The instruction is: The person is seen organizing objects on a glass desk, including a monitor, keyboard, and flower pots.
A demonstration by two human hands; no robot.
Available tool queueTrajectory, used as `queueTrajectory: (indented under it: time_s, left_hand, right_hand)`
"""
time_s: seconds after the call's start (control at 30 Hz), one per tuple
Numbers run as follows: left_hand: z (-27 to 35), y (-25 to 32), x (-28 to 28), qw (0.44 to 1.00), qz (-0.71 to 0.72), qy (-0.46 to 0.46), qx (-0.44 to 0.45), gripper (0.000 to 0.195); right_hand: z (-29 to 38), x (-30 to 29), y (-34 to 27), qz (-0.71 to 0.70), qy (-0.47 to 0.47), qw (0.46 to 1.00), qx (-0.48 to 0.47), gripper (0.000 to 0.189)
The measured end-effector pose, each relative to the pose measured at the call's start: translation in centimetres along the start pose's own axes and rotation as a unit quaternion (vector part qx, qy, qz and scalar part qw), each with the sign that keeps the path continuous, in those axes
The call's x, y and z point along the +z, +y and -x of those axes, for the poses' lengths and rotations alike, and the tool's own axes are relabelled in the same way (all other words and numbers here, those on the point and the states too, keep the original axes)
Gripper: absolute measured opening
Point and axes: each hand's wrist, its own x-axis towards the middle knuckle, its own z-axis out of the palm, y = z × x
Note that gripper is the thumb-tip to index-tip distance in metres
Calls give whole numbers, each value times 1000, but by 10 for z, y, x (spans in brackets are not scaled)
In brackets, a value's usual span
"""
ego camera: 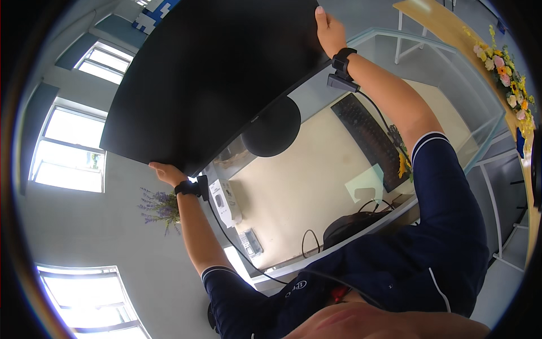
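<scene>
A large black computer monitor (203, 80) fills the upper middle of the view, tilted, with its dark screen towards me. My left hand (167, 173) grips its lower left corner, the thumb lying along the edge. At the right side edge, my right hand (330, 34) holds on with its thumb on the front; the fingers behind are hidden. Below the bottom bezel shows a round black stand base (273, 127) over the cream desktop (292, 195). Whether the base touches the desktop, I cannot tell. Both wrists wear black straps with cabled modules.
A black keyboard (368, 140) lies right on the desktop, beside a translucent greenish sheet (366, 184). At left stand a white box (224, 203) and a small clear pack (250, 243). Lavender (161, 209) is beyond. Glass panels (487, 123) edge the right; a dark object (353, 229) sits near me.
</scene>
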Motion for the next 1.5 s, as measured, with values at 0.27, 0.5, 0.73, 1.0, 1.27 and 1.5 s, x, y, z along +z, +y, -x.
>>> queueTrajectory:
  time_s: [0.27, 0.5, 0.73, 1.0, 1.27, 1.5]
  left_hand:
    - [-17, -25, -5, 999, 6, 9, 38, 69]
    - [-17, -23, -3, 999, 35, 8, 19, 61]
    - [-19, -31, -7, 1000, 16, 0, 25, 60]
    - [-11, -20, 2, 994, 79, 31, 68, 57]
    - [-20, -23, -7, 999, 19, -43, 7, 55]
    - [-1, -19, -50, 967, 175, -115, -146, 50]
  right_hand:
    - [5, 5, 3, 37, -13, 999, 23, 57]
    - [9, 3, -10, 52, -3, 998, 24, 53]
    - [12, -1, -11, 38, 2, 999, -5, 55]
    - [12, 4, -15, 38, 10, 999, 10, 56]
    - [0, 2, -2, 25, -45, 998, 20, 56]
    - [-16, -45, 28, -119, -269, 939, 180, 57]
